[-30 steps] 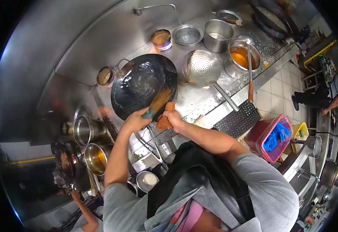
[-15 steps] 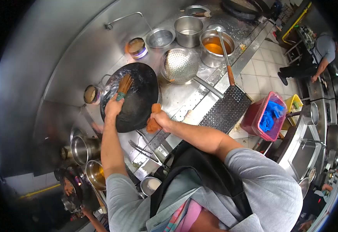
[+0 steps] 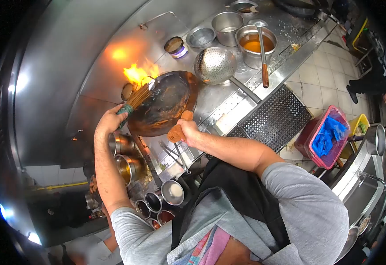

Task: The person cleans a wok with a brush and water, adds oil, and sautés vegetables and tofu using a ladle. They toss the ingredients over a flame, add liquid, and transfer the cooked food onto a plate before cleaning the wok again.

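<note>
A bamboo wok brush [image 3: 142, 96] with a green-bound handle is gripped in my left hand [image 3: 110, 120], its bristles at the far left rim of the wok. My right hand [image 3: 188, 131] is closed around a bunched orange-brown cloth [image 3: 175, 133] at the wok's near right edge; the cloth hides the rim there. The dark wok [image 3: 168, 102] looks wet inside and reflects orange light. Bright flames [image 3: 140, 74] rise behind its far left edge, close to the bristles.
Beyond the wok are a perforated strainer [image 3: 215, 66], a pot of orange liquid [image 3: 251, 43] with a ladle [image 3: 262, 55] across it, and a labelled tin [image 3: 175, 47]. Tongs [image 3: 175, 155] lie nearby. A red bin [image 3: 308, 137] stands right; other people work at both sides.
My left hand has drawn the brush from inside the wok to its left rim. Flames have appeared behind the wok. My right hand still grips the cloth, and the view has shifted.
</note>
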`<state>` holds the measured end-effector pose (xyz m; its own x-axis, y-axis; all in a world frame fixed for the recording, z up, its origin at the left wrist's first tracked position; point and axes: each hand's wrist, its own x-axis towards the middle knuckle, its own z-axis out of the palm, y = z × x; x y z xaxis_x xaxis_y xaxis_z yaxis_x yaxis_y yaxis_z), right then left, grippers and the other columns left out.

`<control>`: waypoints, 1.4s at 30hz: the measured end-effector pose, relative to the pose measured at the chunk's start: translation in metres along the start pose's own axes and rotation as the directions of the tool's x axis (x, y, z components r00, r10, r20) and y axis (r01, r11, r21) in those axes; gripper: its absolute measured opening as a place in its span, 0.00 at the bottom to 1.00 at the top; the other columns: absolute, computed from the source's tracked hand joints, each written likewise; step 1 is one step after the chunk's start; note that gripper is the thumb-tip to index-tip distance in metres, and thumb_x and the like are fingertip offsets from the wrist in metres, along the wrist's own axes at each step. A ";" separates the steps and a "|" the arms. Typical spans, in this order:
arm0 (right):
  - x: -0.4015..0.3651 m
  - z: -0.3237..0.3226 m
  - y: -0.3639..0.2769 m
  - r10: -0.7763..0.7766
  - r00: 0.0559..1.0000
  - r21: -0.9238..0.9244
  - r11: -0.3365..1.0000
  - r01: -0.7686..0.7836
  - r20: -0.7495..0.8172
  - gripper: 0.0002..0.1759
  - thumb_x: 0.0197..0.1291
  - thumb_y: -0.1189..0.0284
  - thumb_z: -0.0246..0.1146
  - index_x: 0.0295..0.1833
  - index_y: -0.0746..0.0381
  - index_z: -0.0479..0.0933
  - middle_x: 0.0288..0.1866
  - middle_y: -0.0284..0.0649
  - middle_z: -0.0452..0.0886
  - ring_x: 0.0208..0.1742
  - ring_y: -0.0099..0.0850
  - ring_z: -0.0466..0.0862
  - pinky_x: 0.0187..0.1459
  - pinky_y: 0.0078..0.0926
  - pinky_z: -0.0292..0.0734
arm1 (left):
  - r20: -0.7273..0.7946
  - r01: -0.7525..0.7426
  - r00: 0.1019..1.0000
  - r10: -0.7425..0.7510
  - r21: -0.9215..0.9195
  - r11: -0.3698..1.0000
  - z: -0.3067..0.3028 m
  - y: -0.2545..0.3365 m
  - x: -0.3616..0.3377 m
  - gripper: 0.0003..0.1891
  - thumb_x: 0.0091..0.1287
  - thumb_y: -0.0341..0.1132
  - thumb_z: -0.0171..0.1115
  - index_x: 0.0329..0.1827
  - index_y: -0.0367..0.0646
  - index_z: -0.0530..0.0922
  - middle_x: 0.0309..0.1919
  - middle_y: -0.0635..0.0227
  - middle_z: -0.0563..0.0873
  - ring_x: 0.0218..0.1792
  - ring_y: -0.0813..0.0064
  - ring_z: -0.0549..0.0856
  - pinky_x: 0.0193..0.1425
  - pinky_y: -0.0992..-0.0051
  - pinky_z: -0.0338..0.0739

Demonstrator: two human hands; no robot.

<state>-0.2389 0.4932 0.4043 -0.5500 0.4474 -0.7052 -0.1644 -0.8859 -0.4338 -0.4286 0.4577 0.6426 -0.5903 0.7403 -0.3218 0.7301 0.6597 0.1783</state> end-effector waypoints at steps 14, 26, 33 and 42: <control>-0.074 -0.033 -0.026 0.321 0.924 0.270 0.889 -0.369 0.206 0.08 0.61 0.59 0.57 0.40 0.49 0.74 0.31 0.28 0.79 0.31 0.25 0.77 0.23 0.24 0.64 | 0.169 0.142 0.957 -0.235 0.432 0.891 -0.006 0.115 -0.067 0.29 0.59 0.40 0.67 0.66 0.48 0.75 0.47 0.57 0.86 0.34 0.64 0.87 0.29 0.68 0.85; -0.061 -0.100 0.007 0.295 0.760 0.358 0.745 -0.563 0.580 0.15 0.63 0.55 0.54 0.44 0.52 0.79 0.42 0.30 0.83 0.37 0.25 0.75 0.26 0.22 0.61 | 0.109 -0.146 0.989 0.097 0.732 0.665 0.006 0.159 -0.101 0.25 0.59 0.45 0.66 0.60 0.49 0.79 0.49 0.53 0.85 0.46 0.57 0.86 0.50 0.61 0.82; -0.056 -0.096 0.023 0.370 0.759 0.313 0.748 -0.585 0.536 0.14 0.61 0.55 0.57 0.45 0.51 0.79 0.42 0.30 0.82 0.39 0.26 0.76 0.27 0.23 0.62 | 0.100 -0.110 0.994 0.054 0.720 0.685 0.008 0.131 -0.117 0.23 0.61 0.47 0.63 0.60 0.52 0.79 0.46 0.55 0.86 0.50 0.56 0.84 0.58 0.62 0.77; -0.014 -0.029 0.016 0.187 0.981 -0.121 0.976 -0.181 0.047 0.12 0.52 0.61 0.64 0.41 0.52 0.76 0.32 0.32 0.82 0.27 0.28 0.81 0.17 0.27 0.63 | -0.350 -0.021 0.930 -0.114 -0.360 0.933 0.081 -0.114 -0.119 0.26 0.66 0.42 0.64 0.66 0.47 0.74 0.51 0.56 0.85 0.50 0.70 0.84 0.59 0.70 0.74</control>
<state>-0.2099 0.4767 0.3909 -0.6086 0.2672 -0.7471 0.0377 -0.9308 -0.3636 -0.4137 0.2839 0.5852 -0.7525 0.6586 0.0060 0.5694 0.6460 0.5083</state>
